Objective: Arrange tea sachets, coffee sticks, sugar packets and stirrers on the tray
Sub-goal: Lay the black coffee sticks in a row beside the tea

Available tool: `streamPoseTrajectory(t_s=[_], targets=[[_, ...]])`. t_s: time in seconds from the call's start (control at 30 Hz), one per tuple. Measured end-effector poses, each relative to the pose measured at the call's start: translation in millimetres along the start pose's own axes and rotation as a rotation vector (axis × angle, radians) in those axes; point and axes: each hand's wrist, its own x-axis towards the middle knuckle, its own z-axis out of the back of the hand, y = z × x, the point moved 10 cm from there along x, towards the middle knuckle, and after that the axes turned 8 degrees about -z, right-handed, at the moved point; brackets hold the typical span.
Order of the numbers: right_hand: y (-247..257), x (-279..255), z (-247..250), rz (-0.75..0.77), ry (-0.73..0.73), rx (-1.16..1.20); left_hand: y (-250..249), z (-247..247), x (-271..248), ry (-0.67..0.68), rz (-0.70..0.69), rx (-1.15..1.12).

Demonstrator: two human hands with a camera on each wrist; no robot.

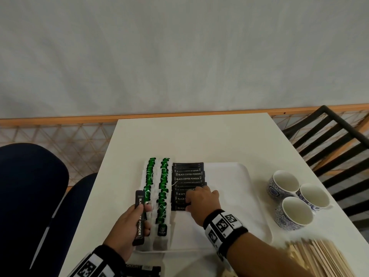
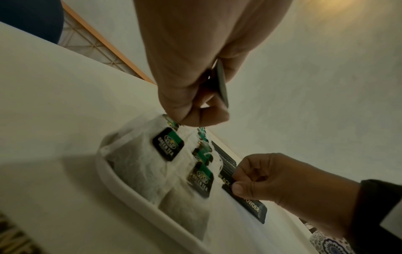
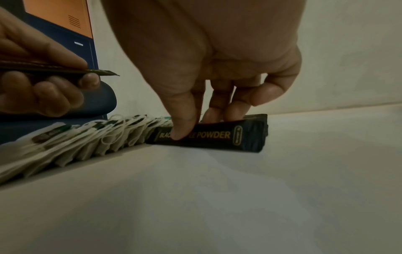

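Note:
A white tray (image 1: 235, 186) lies on the table. Its left side holds two rows of tea sachets (image 1: 157, 194) with green tags, and beside them a column of black coffee sticks (image 1: 188, 174). My right hand (image 1: 189, 200) pinches the nearest stick of that column (image 3: 215, 135), thumb on its front face and fingers behind it. Over the tray's left edge, my left hand (image 1: 144, 211) grips a black coffee stick (image 1: 139, 220), held flat between thumb and fingers. The tray's right half is bare.
Three blue-patterned cups (image 1: 295, 198) stand on the table right of the tray. A pile of wooden stirrers (image 1: 319, 256) lies at the near right. More black coffee sticks (image 1: 143, 269) lie at the near edge. A black chair (image 1: 339, 140) is at the right, a blue seat (image 1: 30, 186) at the left.

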Motion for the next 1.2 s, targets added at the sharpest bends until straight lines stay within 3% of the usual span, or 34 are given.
streamPoseTrajectory(t_s=[0.3, 0.53, 0.63, 0.7, 0.77, 0.87, 0.97, 1.1, 1.2], targets=[[4.2, -0.8, 3.7, 0.031, -0.025, -0.036, -6.1, -1.4, 0.7, 0.017, -0.062, 0.102], [14.3, -7.6, 20.9, 0.086, -0.069, 0.146, -3.3, -0.6, 1.2, 0.002, -0.041, 0.031], [36.7, -24.7, 24.5, 0.197, 0.137, 0.463, -2.4, -4.8, 0.4, 0.025, -0.028, 0.011], [52.5, -41.8, 20.3, 0.278, 0.265, 0.543, -3.8, -11.4, -2.1, 0.059, -0.029, 0.013], [56.6, -52.3, 17.3, 0.326, 0.259, 0.550, -4.0, -20.4, -5.8, 0.119, -0.030, 0.041], [43.8, -56.6, 8.0, 0.272, 0.269, 0.570, 4.3, -27.9, -10.7, 0.172, 0.014, 0.070], [21.9, -52.8, -0.9, 0.179, 0.290, 0.487, 11.1, -26.6, -10.4, 0.168, 0.031, 0.100], [-14.5, -35.0, 4.5, 0.014, 0.154, 0.205, 10.4, -8.9, -4.5, 0.085, 0.002, 0.113], [-20.4, -25.8, 3.0, 0.000, 0.113, 0.001, 6.0, -5.2, -4.0, 0.076, -0.015, 0.123]])
